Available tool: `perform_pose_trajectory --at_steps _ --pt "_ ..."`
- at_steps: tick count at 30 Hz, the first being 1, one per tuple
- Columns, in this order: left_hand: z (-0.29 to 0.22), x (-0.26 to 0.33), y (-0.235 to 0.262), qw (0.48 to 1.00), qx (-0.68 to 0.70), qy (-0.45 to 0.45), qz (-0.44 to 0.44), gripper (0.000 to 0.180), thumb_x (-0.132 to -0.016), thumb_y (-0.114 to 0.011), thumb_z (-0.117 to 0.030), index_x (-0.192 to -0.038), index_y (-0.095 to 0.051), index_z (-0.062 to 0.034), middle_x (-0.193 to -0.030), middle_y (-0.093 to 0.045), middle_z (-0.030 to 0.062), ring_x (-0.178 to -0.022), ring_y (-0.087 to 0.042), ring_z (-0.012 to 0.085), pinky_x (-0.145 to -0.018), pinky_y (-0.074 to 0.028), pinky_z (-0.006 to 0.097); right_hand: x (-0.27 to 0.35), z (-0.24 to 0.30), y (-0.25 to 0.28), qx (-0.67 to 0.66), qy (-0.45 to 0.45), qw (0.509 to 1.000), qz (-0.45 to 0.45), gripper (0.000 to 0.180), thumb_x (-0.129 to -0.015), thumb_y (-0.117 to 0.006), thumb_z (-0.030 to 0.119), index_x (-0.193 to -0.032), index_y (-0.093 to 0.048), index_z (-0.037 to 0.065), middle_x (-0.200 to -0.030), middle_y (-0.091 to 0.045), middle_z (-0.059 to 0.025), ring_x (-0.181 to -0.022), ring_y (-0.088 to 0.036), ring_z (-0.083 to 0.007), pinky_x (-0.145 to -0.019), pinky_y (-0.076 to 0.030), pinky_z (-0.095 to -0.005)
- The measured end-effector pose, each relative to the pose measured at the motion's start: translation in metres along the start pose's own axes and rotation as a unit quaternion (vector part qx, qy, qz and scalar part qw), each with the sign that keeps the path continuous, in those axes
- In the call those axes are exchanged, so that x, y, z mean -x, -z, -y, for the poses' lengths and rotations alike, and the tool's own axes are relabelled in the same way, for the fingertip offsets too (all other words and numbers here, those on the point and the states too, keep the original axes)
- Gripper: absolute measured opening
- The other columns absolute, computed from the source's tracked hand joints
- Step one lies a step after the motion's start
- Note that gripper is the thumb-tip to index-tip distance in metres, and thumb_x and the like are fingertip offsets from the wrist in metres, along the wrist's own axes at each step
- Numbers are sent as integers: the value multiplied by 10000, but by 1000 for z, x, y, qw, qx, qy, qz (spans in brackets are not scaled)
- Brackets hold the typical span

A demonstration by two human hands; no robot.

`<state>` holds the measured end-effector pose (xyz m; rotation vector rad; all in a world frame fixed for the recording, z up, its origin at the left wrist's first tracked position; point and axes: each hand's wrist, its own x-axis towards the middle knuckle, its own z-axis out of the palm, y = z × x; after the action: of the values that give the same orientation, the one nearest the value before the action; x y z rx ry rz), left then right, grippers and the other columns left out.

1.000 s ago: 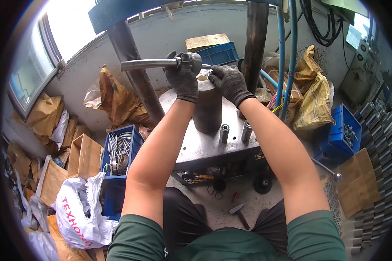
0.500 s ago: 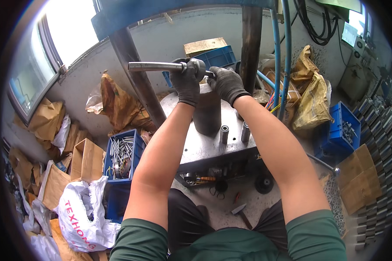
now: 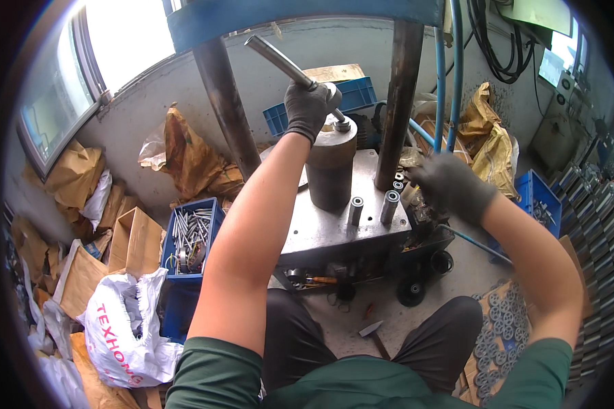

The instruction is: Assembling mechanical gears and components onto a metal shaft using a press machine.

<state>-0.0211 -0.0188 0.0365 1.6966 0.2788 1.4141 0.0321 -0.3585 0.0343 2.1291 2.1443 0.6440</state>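
My left hand, in a dark work glove, is closed round a shiny metal shaft with a thicker round part at the fist. The shaft leans, its long end up and to the left. Its lower end is over the top of an upright steel cylinder, by a small round metal piece; I cannot tell whether they touch. The cylinder stands on a metal plate, with two short metal sleeves in front. My gloved right hand hangs right of the plate, smeared by motion, its fingers unclear.
Dark steel posts rise behind the plate under a blue crossbeam. A blue crate of metal rods stands left, beside a white sack. Right are a blue bin and stacked metal bars. A hammer lies on the floor.
My right hand has let go of the shaft and moved right, beyond the plate. The shaft in my left hand has tipped from nearly level to slanted, its long end raised.
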Motion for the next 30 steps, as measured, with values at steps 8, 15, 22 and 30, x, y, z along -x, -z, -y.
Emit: perform_pose_trajectory --at_steps 8,15,22,30 --pt "-1 -21 -2 991 -77 84 66 119 -857 -714 -109 -926 -666 -24 -758 -707 147 -731 -731 300 -700 -594 408 189 50 58 -76 -142 972 172 188 -815 -766 215 -921 -713 68 -937 -699 -121 -967 -659 -334 -818 -525 -470" --pt "-10 -12 0 993 -107 1 54 192 -822 -748 -149 -789 -603 -27 -661 -664 107 -591 -678 247 -625 -580 398 193 32 19 -11 -205 953 -221 165 -815 -721 -46 -928 -662 59 -929 -685 -145 -822 -676 -367 -739 -554 -448" --pt "-6 -13 -1 998 -26 36 49 109 -872 -716 -39 -770 -688 -15 -698 -704 96 -628 -724 189 -590 -604 318 116 -69 12 38 -264 926 -266 382 -913 -688 85 -1290 -627 63 -1197 -682 -204 -1033 -698 -411 -879 -578 -471" --pt "1 -22 -9 995 -48 7 85 62 -884 -693 -10 -834 -666 14 -775 -720 122 -641 -727 199 -584 -611 311 94 -112 -3 68 -407 898 -152 266 -921 -658 184 -1171 -737 138 -1124 -753 -132 -1021 -737 -311 -937 -575 -445"
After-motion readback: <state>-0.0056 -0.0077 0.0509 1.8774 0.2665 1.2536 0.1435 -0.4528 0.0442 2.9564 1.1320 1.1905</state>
